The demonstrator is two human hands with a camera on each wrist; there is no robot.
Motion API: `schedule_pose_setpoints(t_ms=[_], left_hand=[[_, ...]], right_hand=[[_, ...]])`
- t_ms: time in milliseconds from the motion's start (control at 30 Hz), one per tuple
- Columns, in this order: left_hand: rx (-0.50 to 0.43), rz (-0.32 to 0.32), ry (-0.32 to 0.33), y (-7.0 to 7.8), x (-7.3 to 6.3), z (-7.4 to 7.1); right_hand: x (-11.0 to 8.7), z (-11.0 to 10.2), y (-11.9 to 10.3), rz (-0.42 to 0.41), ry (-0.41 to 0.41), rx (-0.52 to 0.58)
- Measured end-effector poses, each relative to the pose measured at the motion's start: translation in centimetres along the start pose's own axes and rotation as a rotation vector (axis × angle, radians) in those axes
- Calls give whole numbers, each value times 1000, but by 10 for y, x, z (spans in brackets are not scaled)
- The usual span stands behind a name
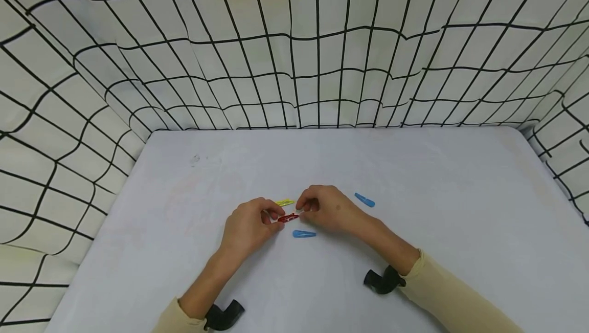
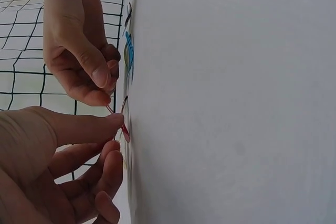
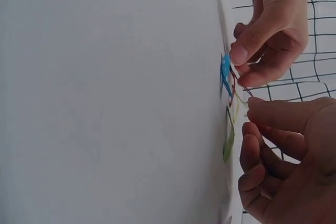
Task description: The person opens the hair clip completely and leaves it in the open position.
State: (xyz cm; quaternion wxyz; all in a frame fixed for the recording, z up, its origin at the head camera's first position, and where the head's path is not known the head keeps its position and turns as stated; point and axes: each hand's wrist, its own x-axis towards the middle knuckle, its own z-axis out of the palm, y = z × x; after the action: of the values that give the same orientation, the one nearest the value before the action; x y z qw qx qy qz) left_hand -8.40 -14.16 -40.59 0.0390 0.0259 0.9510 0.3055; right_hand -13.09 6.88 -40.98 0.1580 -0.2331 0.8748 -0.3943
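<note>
A small red hair clip (image 1: 288, 218) is held between the two hands, low over the white table. The left hand (image 1: 250, 224) pinches its left end between thumb and fingers. At the opposite end, the thumb and forefinger of the right hand (image 1: 332, 209) grip the clip's tip. Just behind the clip lies a yellow hair clip (image 1: 285, 202), partly covered by the left fingers. One blue hair clip (image 1: 304, 234) rests in front of the hands, and a second blue hair clip (image 1: 365, 200) lies beyond the right wrist. Red also shows beside the left thumb (image 2: 113, 120) in the left wrist view.
The white table (image 1: 437, 179) spreads around the hands. A black wire grid (image 1: 317, 67) over white sheeting stands along its back and both sides. Black curved mounts (image 1: 384, 280) are fixed at both wrists.
</note>
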Motion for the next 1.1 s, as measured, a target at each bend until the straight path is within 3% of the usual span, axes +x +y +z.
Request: schedule_pose_setpoints(t_ms=[333,633,1100], left_hand=[[-52,70,49,5,0,3],[-104,142,53,10,0,7],[-116,152,19,21,-1,17]], right_hand=[[-10,-12,1,12,19,-37],[-18,-18,9,19,29,-54],[-30,-17,16,22,-7,-87]])
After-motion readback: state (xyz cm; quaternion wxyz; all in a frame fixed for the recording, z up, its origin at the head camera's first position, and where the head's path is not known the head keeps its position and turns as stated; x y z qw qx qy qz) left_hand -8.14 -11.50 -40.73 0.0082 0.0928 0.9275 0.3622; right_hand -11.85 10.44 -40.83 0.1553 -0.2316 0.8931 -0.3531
